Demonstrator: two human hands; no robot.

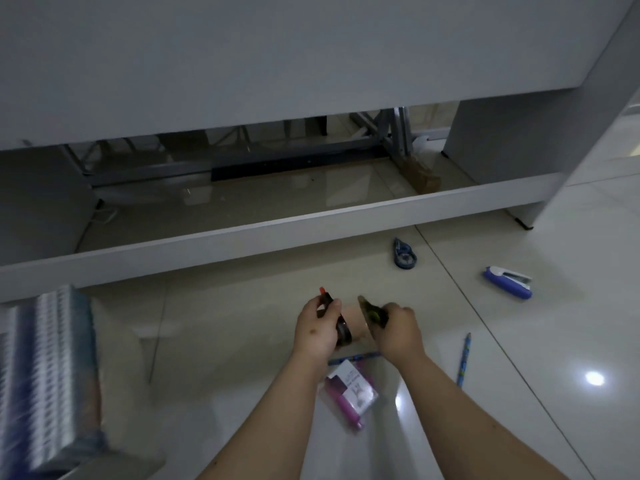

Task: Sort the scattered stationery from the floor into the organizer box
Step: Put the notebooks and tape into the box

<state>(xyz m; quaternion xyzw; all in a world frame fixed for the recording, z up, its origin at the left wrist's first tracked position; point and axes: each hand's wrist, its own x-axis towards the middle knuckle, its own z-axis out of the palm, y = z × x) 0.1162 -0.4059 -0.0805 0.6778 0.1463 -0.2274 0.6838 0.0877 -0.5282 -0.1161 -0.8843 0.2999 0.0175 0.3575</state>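
I have both hands up over the floor [221, 341], close together but not touching. My left hand [317, 329] is curled round a dark tape dispenser [337, 322] with a red tip. My right hand [398, 330] pinches a green one [370, 311], tilted toward the first. I judge the step in hand is carrying these two to the organizer. I cannot say for sure where that is; the blurred striped box [45, 368], far left of the stapler [507, 282], may be it.

To do it well, I should keep each grip firm on the body, not the tip, and set them down one at a time in one compartment.

The dispensers look small, rounded and plastic, easy to hold. Near the stapler and left of it lies a blue dispenser [404, 254]. A blue pen [464, 362] lies nearer me than the stapler. Farther left, under my wrists, lie a pink packet [353, 393] and a blue pencil [353, 358].
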